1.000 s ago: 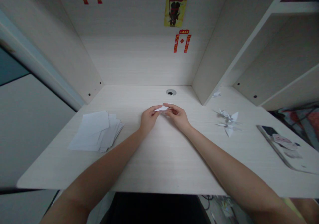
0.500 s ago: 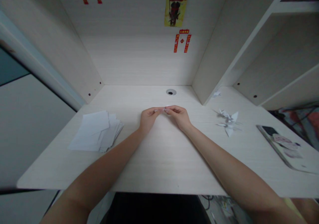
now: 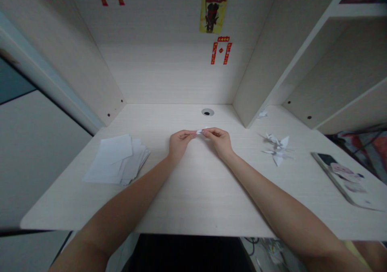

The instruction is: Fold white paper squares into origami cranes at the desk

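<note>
Both of my hands meet over the middle of the pale wooden desk (image 3: 193, 191). My left hand (image 3: 179, 144) and my right hand (image 3: 220, 140) pinch a small folded piece of white paper (image 3: 199, 131) between their fingertips, just above the desk top. Only a sliver of the paper shows between the fingers. To the left lies a stack of white paper sheets (image 3: 116, 159). At the right, several folded white paper cranes (image 3: 276, 148) sit on the desk.
A phone or tablet with stickers (image 3: 341, 175) lies near the right edge. A cable hole (image 3: 207, 112) is at the back of the desk. A small paper scrap (image 3: 262, 113) rests by the shelf divider (image 3: 256, 70). Side panels wall in the desk.
The folded paper showed as a flat white piece a second ago; my fingers have since closed over it, so only a small bit remains visible. My hands stayed in place.
</note>
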### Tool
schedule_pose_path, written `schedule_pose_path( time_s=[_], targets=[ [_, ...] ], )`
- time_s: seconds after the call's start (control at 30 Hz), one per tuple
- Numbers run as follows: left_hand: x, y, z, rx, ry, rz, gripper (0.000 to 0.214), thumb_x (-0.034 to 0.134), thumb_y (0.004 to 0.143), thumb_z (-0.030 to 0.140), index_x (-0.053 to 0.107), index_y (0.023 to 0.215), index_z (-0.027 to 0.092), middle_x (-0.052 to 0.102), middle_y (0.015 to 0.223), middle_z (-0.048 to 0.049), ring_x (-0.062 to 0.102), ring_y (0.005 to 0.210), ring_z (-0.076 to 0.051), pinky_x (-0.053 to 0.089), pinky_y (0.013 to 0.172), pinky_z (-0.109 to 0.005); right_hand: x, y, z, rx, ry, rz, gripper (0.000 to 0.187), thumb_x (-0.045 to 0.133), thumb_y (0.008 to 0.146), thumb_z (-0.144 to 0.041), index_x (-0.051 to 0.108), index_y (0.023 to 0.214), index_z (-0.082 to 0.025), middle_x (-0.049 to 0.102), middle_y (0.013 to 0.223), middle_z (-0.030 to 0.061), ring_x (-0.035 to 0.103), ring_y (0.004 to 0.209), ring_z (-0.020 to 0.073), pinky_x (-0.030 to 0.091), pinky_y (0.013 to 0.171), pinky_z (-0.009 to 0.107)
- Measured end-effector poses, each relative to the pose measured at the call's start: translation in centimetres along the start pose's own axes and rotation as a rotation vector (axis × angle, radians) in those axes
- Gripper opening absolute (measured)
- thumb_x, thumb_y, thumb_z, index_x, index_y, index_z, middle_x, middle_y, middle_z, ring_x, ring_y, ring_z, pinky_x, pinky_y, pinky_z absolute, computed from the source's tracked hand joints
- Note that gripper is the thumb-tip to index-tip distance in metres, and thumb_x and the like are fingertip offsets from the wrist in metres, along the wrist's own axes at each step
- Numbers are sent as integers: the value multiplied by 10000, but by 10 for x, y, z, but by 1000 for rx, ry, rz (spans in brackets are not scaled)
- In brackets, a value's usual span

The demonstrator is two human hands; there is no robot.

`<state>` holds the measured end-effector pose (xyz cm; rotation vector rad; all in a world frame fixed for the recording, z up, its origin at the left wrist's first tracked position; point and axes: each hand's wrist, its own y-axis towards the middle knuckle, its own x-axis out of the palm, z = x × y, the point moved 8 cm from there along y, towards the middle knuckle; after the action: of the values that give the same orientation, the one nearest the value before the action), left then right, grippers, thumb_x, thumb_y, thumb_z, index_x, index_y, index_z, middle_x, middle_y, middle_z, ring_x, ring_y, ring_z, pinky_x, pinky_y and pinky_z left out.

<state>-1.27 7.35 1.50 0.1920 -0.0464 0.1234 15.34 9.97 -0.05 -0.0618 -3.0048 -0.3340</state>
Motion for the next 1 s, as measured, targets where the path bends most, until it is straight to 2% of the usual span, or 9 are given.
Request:
schedule_pose_path(
  time_s=[0.2,0.47,0.7,1.0],
  targets=[
    [-2,3,-8,-28,1,14,166,731,638,285,708,758,173,731,825,-51,653,756,-164,512,771,-320,1,1,1,-8,-18,-29,222,755,617,-389,722,727,-199,717,763,35,621,704,166,484,741,330],
    [7,5,-8,5,5,-109,226,725,658,337,704,811,172,724,893,-70,664,836,-180,496,843,-337,2,3,-2,-82,-37,-53,221,746,637,-387,717,755,-202,715,796,44,635,741,179,489,766,341],
    [9,4,-5,43,-7,-117,191,696,694,326,704,809,173,724,904,-61,664,849,-177,498,858,-333,11,-2,-9,-91,-51,-142,200,725,665,-380,717,779,-216,717,807,37,641,766,182,488,772,343],
    [8,3,-5,28,21,-101,215,711,679,342,715,798,163,727,893,-75,668,847,-194,498,858,-347,10,0,-4,-73,-45,-147,173,706,690,-371,718,740,-206,715,769,31,631,720,161,479,746,317]
  ],
)
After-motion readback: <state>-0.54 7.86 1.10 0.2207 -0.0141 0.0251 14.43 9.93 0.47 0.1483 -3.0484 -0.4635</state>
